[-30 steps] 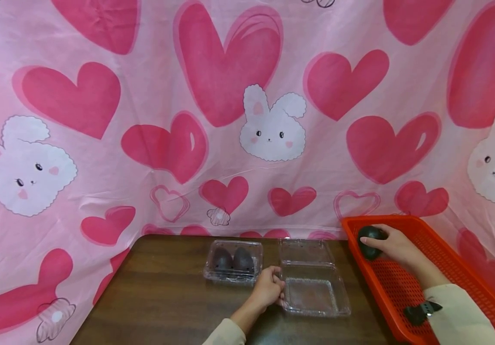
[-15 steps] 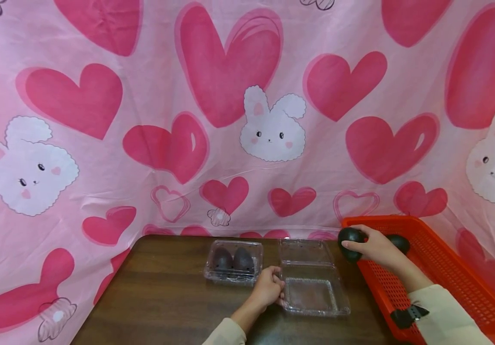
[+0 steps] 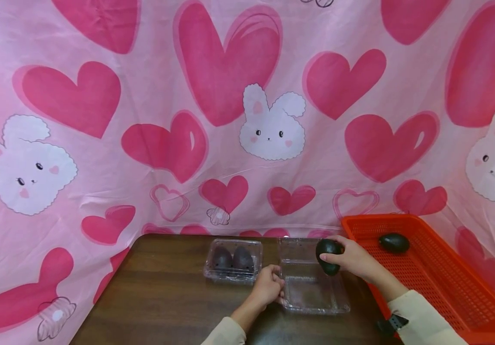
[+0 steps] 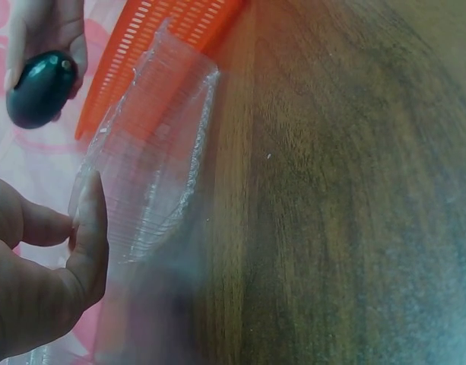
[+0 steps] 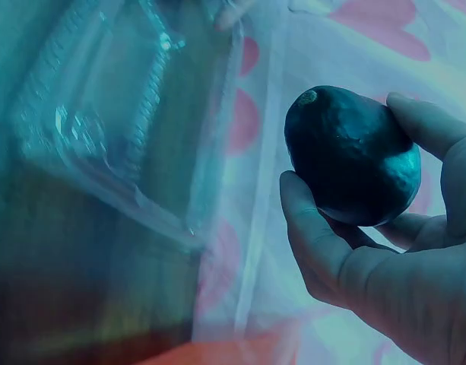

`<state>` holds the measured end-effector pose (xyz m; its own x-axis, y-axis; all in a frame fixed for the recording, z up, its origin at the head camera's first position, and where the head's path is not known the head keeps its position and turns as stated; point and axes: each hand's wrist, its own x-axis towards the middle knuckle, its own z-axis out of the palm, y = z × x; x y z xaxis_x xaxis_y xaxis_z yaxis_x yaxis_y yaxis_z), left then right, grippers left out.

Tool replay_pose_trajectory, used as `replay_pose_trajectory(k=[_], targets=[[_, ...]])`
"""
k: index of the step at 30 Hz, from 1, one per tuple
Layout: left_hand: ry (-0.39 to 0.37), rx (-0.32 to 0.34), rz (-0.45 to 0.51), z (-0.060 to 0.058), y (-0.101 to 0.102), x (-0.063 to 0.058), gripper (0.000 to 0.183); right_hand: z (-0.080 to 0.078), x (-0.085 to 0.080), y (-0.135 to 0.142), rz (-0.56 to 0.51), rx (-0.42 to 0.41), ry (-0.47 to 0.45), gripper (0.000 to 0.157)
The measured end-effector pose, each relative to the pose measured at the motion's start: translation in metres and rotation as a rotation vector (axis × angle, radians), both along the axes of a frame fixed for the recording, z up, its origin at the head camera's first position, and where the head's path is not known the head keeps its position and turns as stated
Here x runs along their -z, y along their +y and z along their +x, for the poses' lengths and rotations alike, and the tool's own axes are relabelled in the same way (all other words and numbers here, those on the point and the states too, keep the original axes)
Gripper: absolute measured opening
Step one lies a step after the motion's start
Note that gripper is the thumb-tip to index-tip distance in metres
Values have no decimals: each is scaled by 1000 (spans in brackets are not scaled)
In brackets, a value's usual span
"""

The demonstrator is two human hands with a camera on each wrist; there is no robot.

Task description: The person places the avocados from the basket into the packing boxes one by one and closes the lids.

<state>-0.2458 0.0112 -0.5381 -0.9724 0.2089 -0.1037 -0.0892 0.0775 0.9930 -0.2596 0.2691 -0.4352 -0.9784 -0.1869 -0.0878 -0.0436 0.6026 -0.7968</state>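
Note:
A dark green avocado (image 3: 327,258) is in my right hand (image 3: 355,261), gripped between thumb and fingers above the open clear plastic clamshell box (image 3: 338,306). The right wrist view shows the avocado (image 5: 350,156) at the fingertips, apart from the box (image 5: 118,190). My left hand (image 3: 268,286) pinches the left edge of this box; thumb and finger meet on its rim in the left wrist view. Its lid (image 3: 297,250) lies folded back towards the wall, and the avocado covers part of it. Nothing is seen inside the box.
Left of the open box stands a closed clear clamshell (image 3: 213,273) with two dark avocados inside. An orange perforated basket (image 3: 441,287) stands at the right, with one avocado (image 3: 394,243) near its far end. A pink patterned cloth (image 3: 269,191) hangs behind the wooden table (image 3: 165,297).
My right hand has carried the avocado left, out over the basket's rim to above the open box. Another avocado in the basket has come into view. The left hand keeps its place.

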Motion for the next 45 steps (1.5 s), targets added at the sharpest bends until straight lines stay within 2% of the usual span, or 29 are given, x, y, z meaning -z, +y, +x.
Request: replay_pose_trajectory(k=[7,14,25,32,38,45], targets=[[-3,-11,-2,0,2,0,41,2,18,-16,10,-4,-12,77],[-4,-5,12,1,3,-2,43,5,34,-29,33,-17,-19,68],[-3,-9,-18,0,1,-3,41,3,59,-45,30,-35,-53,65],[-19,-4,-21,-1,0,-4,42,3,66,-55,31,5,-55,66],[-23,-3,-6,-1,0,-2,42,6,71,-65,8,40,-78,58],[-15,2,7,-1,1,-1,43,6,77,-72,84,74,-51,57]])
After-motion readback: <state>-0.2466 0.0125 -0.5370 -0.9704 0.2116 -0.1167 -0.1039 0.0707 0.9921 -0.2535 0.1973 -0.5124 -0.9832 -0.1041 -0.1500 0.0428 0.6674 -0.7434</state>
